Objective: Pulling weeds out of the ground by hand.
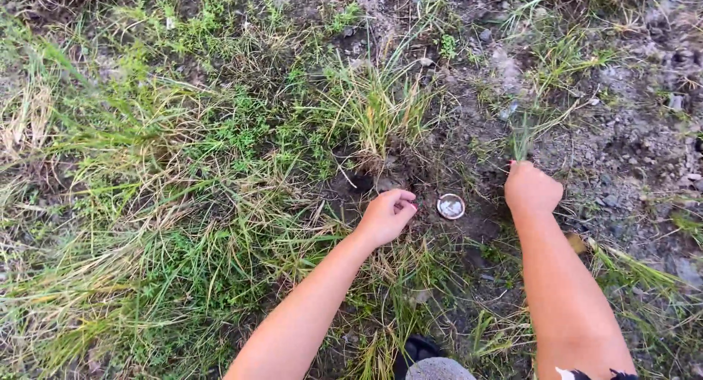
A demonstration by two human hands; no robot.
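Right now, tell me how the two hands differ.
The right hand is a closed fist around a thin tuft of grass; the left hand is loosely curled with fingertips at the soil, gripping nothing plainly visible. The right hand sits on the right side of the small round lid, the left hand on its left. Both are bare and low to the ground.

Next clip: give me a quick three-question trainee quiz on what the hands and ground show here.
1. True or false: the right hand grips a thin tuft of grass.
2. The small round object lies: A) inside the left hand, B) on bare soil between the two hands, C) on top of the big grass clump.
3. What shape and colour is that object?

Key: 1 true. 2 B. 3 Round, a pale disc with a darker rim; what it is cannot be told.
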